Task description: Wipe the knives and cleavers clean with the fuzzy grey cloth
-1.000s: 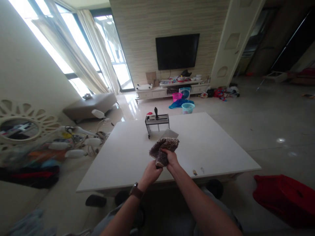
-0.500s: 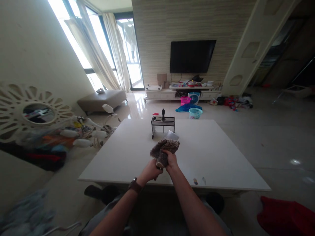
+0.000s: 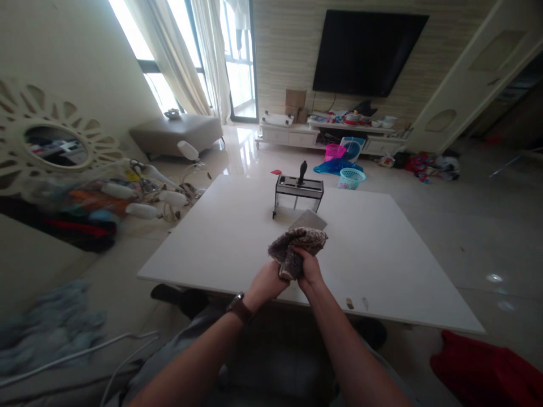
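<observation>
A brown, fuzzy cloth [image 3: 305, 240] is bunched above the near part of the white table [image 3: 203, 237]. From the right, my right hand [image 3: 310, 270] grips it, thumb on top. On its lower left side, my left hand [image 3: 271, 281] is closed; whatever its fingers wrap is partly hidden by the cloth. Out past the cloth sticks a flat, greyish metal blade or plate [image 3: 311, 219], and its other end is covered. Behind this stands a black-framed device with an upright black handle [image 3: 299, 189].
Two small items [image 3: 349, 303] lie near the table's front edge at right. Beyond the table are a light blue basket [image 3: 351, 178] and a pink basket [image 3: 334, 151]. A lamp with white shades [image 3: 173, 198] stands at left; red fabric [image 3: 483, 367] is at lower right.
The camera view has tilted down and come closer to the table. Both hands still hold the cloth bundle, with little visible change in their grip.
</observation>
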A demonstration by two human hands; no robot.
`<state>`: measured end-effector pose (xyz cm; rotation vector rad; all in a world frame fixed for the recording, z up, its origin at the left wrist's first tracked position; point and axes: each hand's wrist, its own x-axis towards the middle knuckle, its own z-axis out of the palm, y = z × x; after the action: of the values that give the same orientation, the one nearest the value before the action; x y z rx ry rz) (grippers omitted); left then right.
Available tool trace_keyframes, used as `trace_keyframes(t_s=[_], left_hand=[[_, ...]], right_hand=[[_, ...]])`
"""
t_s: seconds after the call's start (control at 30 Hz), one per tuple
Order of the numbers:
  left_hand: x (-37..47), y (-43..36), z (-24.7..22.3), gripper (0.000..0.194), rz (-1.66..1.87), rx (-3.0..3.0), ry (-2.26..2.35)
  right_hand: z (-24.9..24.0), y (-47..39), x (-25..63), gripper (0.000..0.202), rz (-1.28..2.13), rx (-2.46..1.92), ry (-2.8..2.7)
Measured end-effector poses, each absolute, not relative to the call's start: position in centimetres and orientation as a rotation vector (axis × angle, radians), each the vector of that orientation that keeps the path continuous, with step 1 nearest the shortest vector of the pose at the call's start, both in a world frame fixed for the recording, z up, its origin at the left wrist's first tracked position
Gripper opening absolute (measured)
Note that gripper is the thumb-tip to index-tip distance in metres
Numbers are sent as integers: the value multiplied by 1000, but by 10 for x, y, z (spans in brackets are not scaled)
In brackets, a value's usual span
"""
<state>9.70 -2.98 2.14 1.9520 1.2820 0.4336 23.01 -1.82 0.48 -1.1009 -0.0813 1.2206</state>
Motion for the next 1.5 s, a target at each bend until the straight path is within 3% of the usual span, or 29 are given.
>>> trace_keyframes(t_s=[0.47, 1.5], left_hand=[[119, -49, 17, 28, 402, 1982, 1165], [135, -45, 17, 21, 254, 2018, 1206]], right_hand=[[-12, -38, 242, 34, 1091, -1176, 83], [-14, -42, 257, 37, 1046, -1133, 88]])
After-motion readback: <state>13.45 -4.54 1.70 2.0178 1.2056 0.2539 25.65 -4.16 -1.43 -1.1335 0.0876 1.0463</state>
